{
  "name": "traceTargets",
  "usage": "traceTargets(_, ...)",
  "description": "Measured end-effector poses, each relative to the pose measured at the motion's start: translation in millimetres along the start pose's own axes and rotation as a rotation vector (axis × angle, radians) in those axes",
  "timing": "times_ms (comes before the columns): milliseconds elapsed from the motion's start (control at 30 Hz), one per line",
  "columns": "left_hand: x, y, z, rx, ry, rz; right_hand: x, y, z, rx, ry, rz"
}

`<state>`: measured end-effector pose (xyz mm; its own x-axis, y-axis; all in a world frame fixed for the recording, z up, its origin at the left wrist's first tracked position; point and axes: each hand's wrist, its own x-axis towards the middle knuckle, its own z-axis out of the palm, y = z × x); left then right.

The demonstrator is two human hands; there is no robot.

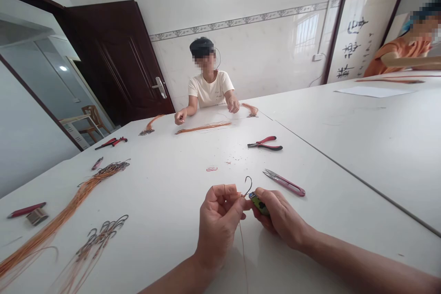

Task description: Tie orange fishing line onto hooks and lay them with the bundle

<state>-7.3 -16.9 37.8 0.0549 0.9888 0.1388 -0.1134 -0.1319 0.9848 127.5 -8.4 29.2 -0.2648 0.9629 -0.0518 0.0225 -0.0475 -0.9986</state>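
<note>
The left hand pinches a fish hook with its orange line trailing down; the right hand grips a green lighter just beside it, above the white tabletop. Pink snips lie near, red pliers farther off.

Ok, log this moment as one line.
left hand: pinching hook and line | right hand: gripping lighter | snips: on table
</note>
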Motion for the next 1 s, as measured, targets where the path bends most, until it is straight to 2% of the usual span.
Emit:
traceTargets(167, 1, 0, -0.6, -0.008, 0.025, -0.006, 0, 3, 0, -0.013, -0.021, 0.039)
traceTargets(267, 2, 0, -1.6, -0.004, 0.05, -0.025, 0, 4, -3, -0.059, -0.014, -0.023)
traceTargets(333, 2, 0, -2.3, 0.003, 0.063, -0.037, 0, 6, -7, -0.202, 0.021, -0.116)
traceTargets(500, 4, -1, -3.5, -0.002, 0.072, -0.03, 6, 14, -15, -0.811, 0.108, -0.341)
traceTargets(600, 4, -2, -4.4, -0.009, 0.067, -0.018, 8, 18, -16, -0.985, 0.103, -0.401)
traceTargets(700, 3, -5, -6.0, -0.004, 0.046, 0.011, 6, 18, -16, -0.958, 0.133, -0.463)
traceTargets(800, 2, -7, -7.5, 0.008, -0.011, 0.06, 2, 11, -14, -0.757, 0.156, -0.529)
traceTargets(900, 1, -9, -8.1, 0.023, -0.086, 0.111, -3, 4, -10, -0.485, 0.142, -0.454)
traceTargets(1000, 0, -10, -8.2, 0.039, -0.134, 0.127, -6, 0, -6, -0.368, 0.109, -0.399)
